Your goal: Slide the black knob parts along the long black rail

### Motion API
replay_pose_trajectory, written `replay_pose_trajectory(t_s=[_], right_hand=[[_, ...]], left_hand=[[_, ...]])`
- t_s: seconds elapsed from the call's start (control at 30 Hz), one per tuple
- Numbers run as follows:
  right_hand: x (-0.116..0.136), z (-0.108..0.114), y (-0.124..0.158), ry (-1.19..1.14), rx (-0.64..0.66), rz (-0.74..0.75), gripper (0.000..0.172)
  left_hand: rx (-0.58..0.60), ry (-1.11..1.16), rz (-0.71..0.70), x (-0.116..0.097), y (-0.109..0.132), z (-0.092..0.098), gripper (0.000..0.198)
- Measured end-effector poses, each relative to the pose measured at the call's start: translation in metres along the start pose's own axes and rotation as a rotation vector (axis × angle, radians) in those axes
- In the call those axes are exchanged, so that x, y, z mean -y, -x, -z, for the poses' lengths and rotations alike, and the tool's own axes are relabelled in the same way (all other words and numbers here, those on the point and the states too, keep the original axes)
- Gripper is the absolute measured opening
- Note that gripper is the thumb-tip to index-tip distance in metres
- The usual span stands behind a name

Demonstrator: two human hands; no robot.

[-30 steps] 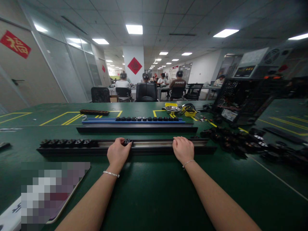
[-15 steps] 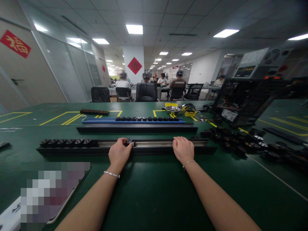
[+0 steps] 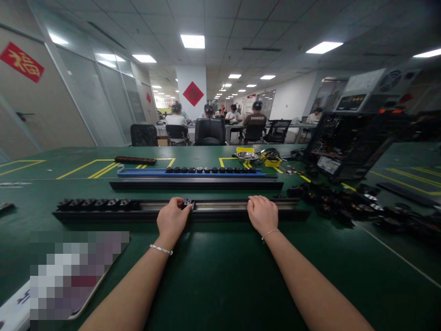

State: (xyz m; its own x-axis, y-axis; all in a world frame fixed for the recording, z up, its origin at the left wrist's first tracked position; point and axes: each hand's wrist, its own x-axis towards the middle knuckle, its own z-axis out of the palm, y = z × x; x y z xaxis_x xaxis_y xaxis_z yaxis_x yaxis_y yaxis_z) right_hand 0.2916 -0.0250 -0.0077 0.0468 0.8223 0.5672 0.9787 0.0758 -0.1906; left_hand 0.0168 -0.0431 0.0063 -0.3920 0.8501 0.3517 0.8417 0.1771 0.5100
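Two bare hands of ours are on one long straight black channel with a silvery inner strip (image 3: 220,214), which lies crosswise at twelve o'clock on a green tabletop (image 3: 220,276). Our left hand (image 3: 173,217), just short of twelve, has thumb and forefinger drawn narrow around a small black block with pale marks on top (image 3: 187,202); that block sits at the channel, near its middle. Our right hand (image 3: 262,215), between twelve and one, has its fingers together and curled over the same channel, holding it; we cannot make out its thumb clearly. Between ten and eleven, a row of small black blocks (image 3: 101,205) lines the channel's left end. Past it, at twelve, lie a second long black channel (image 3: 196,185) and a bright blue rail (image 3: 144,173). Between one and two spreads a jumbled heap of black parts (image 3: 337,202).
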Motion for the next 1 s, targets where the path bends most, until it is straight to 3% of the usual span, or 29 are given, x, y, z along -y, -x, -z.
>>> replay_pose_trajectory(t_s=[1.0], right_hand=[[0.0001,0.0018,-0.0001,0.002,0.012,0.003,0.036]], left_hand=[[0.031,0.026,-0.06,-0.0075,0.0048,-0.0028,0.029]])
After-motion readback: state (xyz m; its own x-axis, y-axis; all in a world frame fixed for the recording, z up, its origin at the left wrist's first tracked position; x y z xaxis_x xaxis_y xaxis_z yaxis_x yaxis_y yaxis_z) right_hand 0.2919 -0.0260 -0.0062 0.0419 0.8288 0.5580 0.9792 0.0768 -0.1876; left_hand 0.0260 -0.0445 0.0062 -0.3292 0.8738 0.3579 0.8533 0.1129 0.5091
